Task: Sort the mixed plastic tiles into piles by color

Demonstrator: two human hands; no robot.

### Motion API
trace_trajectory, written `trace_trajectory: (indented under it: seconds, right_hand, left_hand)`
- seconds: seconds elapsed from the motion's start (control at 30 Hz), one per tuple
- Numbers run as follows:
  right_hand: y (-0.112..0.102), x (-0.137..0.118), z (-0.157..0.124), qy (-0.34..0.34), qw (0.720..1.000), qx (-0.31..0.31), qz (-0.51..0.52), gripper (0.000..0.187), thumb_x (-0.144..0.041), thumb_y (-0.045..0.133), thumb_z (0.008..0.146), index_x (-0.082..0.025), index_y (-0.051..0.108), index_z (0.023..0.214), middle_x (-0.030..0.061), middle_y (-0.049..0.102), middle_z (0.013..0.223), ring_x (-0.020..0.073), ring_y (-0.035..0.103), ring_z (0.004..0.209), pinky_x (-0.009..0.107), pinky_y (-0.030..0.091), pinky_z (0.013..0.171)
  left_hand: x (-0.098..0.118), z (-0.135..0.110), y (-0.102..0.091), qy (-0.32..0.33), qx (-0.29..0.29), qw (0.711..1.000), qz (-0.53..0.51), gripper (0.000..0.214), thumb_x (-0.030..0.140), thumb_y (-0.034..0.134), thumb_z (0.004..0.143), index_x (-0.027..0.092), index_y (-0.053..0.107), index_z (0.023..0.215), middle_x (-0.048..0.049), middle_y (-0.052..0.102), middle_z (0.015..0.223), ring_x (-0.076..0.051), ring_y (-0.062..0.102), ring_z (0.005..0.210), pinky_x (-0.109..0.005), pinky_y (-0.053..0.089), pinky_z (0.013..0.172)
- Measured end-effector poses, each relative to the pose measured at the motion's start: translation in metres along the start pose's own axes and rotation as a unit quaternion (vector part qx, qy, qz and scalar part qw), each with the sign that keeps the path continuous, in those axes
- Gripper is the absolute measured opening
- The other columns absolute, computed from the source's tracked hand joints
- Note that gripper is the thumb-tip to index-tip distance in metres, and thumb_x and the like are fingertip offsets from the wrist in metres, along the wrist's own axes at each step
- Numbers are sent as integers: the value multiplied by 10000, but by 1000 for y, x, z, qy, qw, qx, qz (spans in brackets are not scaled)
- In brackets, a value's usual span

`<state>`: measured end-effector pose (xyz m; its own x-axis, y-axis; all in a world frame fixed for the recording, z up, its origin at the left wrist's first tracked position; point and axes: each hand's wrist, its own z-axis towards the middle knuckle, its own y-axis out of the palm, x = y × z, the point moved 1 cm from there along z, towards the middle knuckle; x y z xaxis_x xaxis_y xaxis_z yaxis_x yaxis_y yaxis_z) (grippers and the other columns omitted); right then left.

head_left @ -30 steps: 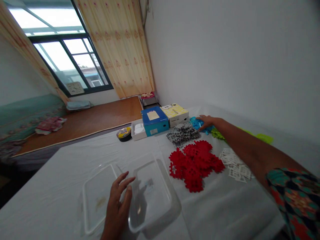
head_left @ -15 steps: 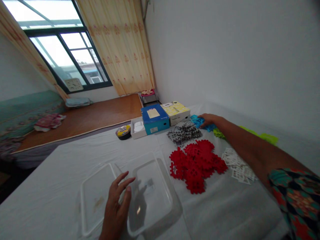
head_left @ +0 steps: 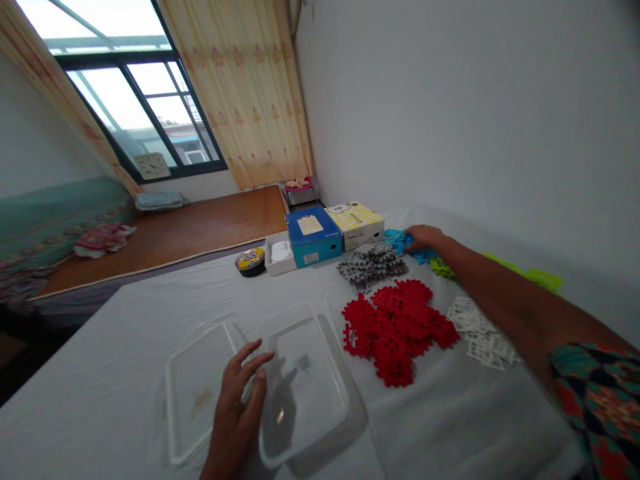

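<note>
My left hand (head_left: 239, 400) rests with fingers spread on the near rim of a clear plastic container (head_left: 307, 393), whose flat lid (head_left: 197, 390) lies to its left. My right hand (head_left: 424, 237) reaches far across the white table, its fingers curled down on a pile of blue toothed plastic tiles (head_left: 400, 241). Near that hand lie grey tiles (head_left: 371, 265), a big heap of red tiles (head_left: 397, 327), white tiles (head_left: 475, 330) and green tiles (head_left: 443, 268).
A blue box (head_left: 313, 235), a yellow box (head_left: 357, 222), a small white box (head_left: 279, 257) and a round tin (head_left: 250, 260) stand at the table's far edge. A white wall runs along the right. Beyond the table are a wooden floor, a window and curtains.
The view has shifted slightly. My right hand's fingers have curled tighter over the blue tiles. My left hand stays on the container.
</note>
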<state>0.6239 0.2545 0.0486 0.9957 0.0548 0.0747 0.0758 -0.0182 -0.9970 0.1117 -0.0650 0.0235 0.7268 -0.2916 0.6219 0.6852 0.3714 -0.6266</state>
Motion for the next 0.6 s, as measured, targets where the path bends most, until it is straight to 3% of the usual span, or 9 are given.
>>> trace_trajectory:
  seconds: [0.17, 0.4, 0.5, 0.6]
  right_hand:
    - [0, 6, 2, 0, 999, 30, -11, 659, -471, 696, 690, -253, 607, 1305, 110, 632, 1282, 324, 579, 1159, 397, 482, 901]
    - [6, 19, 5, 21, 995, 84, 40, 626, -509, 734, 651, -231, 677, 1209, 107, 672, 1223, 331, 610, 1115, 370, 490, 874]
    - [-3, 27, 4, 30, 989, 130, 69, 575, -475, 729, 670, -193, 691, 1170, 124, 679, 1205, 341, 621, 1094, 390, 494, 882]
    - [-25, 32, -3, 41, 981, 166, 94, 510, -444, 721, 688, -157, 706, 1109, 148, 699, 1146, 338, 638, 1044, 412, 498, 875]
  left_hand:
    - [1, 0, 1, 11, 14, 1000, 1, 276, 388, 481, 919, 277, 698, 1048, -61, 572, 1303, -261, 526, 1241, -489, 441, 1046]
    - [1, -1, 3, 20, 12, 1000, 7, 261, 359, 480, 921, 287, 681, 1072, -51, 560, 1317, -257, 512, 1254, -490, 433, 1050]
    - [0, 0, 4, 28, 24, 999, 2, 263, 354, 476, 923, 281, 683, 1067, -53, 566, 1304, -248, 514, 1246, -475, 431, 1054]
    - [-2, 1, 5, 34, 21, 999, 0, 267, 358, 475, 922, 276, 685, 1065, -59, 567, 1302, -246, 512, 1245, -473, 426, 1057]
